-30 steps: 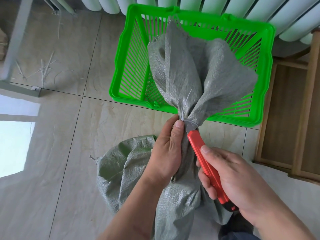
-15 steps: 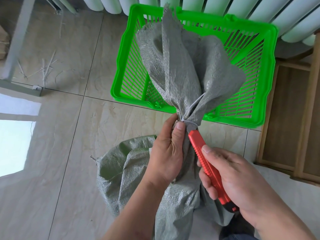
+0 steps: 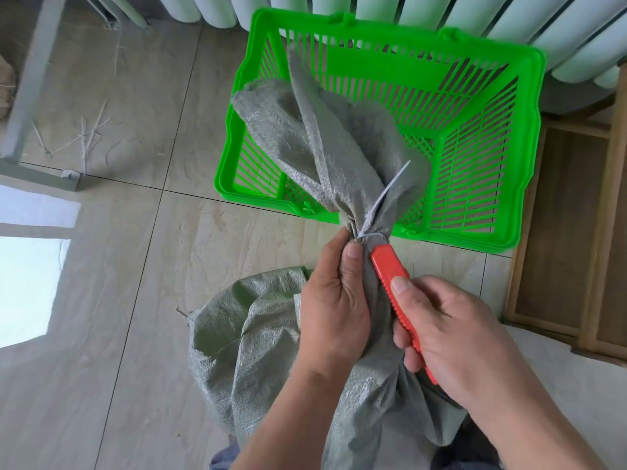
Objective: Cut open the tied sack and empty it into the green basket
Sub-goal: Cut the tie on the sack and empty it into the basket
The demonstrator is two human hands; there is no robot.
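Head view: the grey-green woven plastic sack [image 3: 258, 340] stands on the pale tiled floor [image 3: 112, 286] close below the camera, its neck gathered into a narrow twist and bound by a thin white tie [image 3: 373, 235] whose loose tail sticks up and to the right. Above the tie the free mouth of the sack fans out and leans over the near rim of the bright green slatted plastic basket [image 3: 529, 157], which sits on the floor just beyond the sack. The left hand [image 3: 334, 303] grips the twisted neck just below the tie, its fingers [image 3: 353, 262] curled round the fabric with the thumb tip lying right under the binding. The right hand [image 3: 451, 337] holds a red plastic utility knife [image 3: 390, 269] beside the neck, fingers wrapped round the handle and the thumb pressing flat on its upper face; the knife's front end meets the tie, and the blade itself cannot be made out. The knife's body lies alongside the sack neck, touching it, between the two hands. Behind the basket stands a row of pale rounded radiator columns [image 3: 509, 18], to the right a wooden frame [image 3: 610, 212], and on the far left a grey metal post [image 3: 37, 76] with loose straw [image 3: 84, 137] scattered near its foot.
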